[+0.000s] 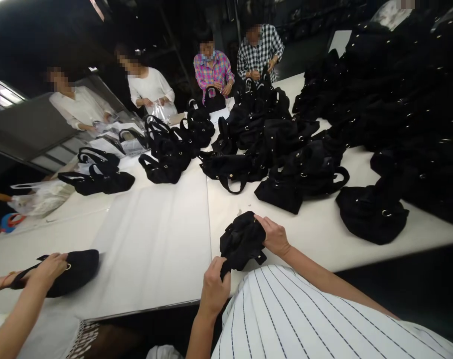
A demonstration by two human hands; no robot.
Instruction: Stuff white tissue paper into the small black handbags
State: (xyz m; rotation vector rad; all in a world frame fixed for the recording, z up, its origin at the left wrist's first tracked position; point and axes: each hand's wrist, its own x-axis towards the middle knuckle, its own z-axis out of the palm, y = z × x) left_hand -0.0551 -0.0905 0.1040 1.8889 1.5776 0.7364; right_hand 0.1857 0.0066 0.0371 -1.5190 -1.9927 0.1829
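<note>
A small black fabric handbag [243,239] is held between my two hands at the front edge of the white table, close to my striped shirt. My left hand [215,284] is closed on its lower left corner. On the upper right side, my right hand [274,235] pinches the bag's edge near a small gold-coloured fitting. The bag looks crumpled and tilted, and its handles cannot be made out. Just beyond it on the table lie more black handbags [282,192], with gold rings and looped handles.
At left, a co-worker's hands [50,269] hold another black bag [80,269]. A large heap of black bags [398,99] fills the right side. Several people stand across the white table [162,224]. A plastic bag [43,197] and blue-and-red tape [11,222] lie far left.
</note>
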